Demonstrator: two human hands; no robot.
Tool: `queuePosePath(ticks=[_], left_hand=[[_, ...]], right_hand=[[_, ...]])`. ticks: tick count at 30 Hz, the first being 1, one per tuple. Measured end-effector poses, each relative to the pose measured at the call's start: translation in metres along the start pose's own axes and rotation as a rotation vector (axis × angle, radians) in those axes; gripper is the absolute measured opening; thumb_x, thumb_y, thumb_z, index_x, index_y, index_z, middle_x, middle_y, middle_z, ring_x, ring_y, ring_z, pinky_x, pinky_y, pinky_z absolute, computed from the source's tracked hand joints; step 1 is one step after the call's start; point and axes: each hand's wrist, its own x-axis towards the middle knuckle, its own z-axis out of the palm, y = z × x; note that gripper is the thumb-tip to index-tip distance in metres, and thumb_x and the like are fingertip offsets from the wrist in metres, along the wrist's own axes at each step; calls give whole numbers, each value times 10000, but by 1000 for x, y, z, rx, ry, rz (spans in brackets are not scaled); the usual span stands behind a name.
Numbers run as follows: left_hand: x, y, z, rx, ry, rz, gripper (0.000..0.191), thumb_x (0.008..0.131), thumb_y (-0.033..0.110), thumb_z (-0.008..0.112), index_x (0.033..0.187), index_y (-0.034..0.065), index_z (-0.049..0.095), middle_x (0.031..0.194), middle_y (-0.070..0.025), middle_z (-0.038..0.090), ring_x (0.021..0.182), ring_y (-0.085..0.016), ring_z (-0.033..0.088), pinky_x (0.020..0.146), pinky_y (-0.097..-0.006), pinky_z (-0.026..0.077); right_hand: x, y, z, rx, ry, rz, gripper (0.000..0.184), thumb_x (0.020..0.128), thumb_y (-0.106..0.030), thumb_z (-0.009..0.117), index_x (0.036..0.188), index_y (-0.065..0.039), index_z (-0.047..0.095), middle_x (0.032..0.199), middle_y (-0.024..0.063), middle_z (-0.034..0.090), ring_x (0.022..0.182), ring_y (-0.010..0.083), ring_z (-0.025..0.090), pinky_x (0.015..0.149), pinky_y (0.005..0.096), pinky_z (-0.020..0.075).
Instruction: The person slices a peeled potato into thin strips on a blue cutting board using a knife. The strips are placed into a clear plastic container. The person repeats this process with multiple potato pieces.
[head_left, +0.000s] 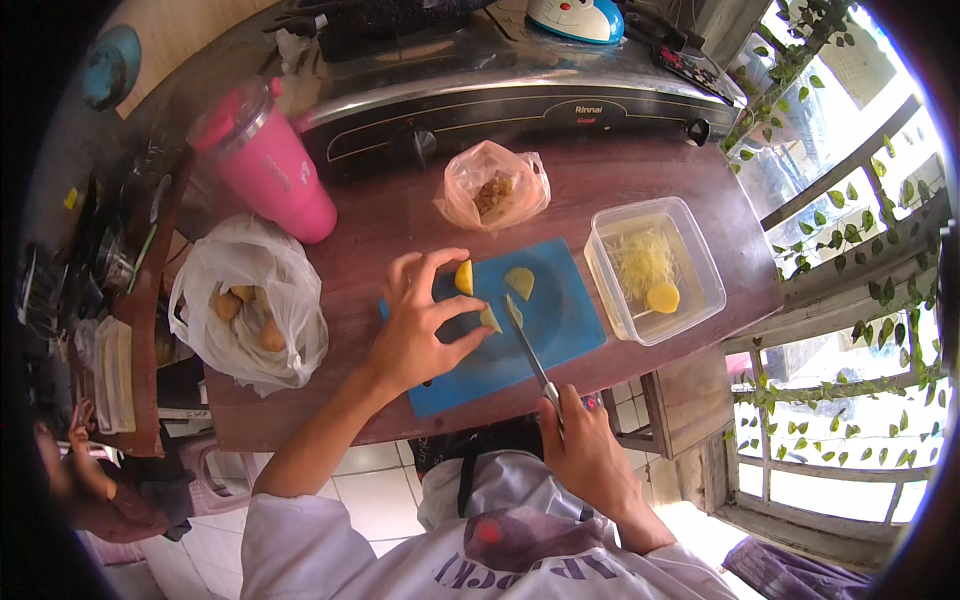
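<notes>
My left hand (424, 322) is over the left part of a blue cutting board (559, 352), with a small pale yellow piece (489, 320) between thumb and a finger. By its raised fingertips stands a yellow wedge (464, 277), seemingly potato; whether they touch it I cannot tell. In my right hand (585, 450) is the handle of a kitchen knife (531, 352), its blade pointing up the board beside a thin slice (516, 311). Another cut piece (520, 282) lies above the knife tip. Right of the board, a clear plastic container (712, 259) holds pale shreds (641, 259) and a round yellow piece (662, 298) in liquid.
A white plastic bag (292, 360) with several potatoes (272, 335) lies at left, below a pink tumbler (281, 180). Behind the board sit a pinkish bag (491, 187) of brown bits and a Rinnai gas stove (510, 120). Another person (105, 487) is at far left.
</notes>
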Motion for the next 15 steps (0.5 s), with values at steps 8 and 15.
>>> queuePosePath(ticks=[8,15], left_hand=[[2,0,0,-9,-15,-8,292,792,194,1009,1069,184,917,1623,-85,592,1486,-401,419,1261,-557,367],[3,2,-1,-20,-22,-29,256,812,216,999,1050,163,918,1628,-89,587,1487,-408,413,1271,-560,348]], right_hand=[[1,-6,3,51,-41,5,289,1197,-246,609,1126,34,604,673,317,648,657,602,638,650,689,485],[5,-1,6,-9,-112,-7,299,1194,-235,595,1120,36,494,687,367,670,687,639,683,601,714,533]])
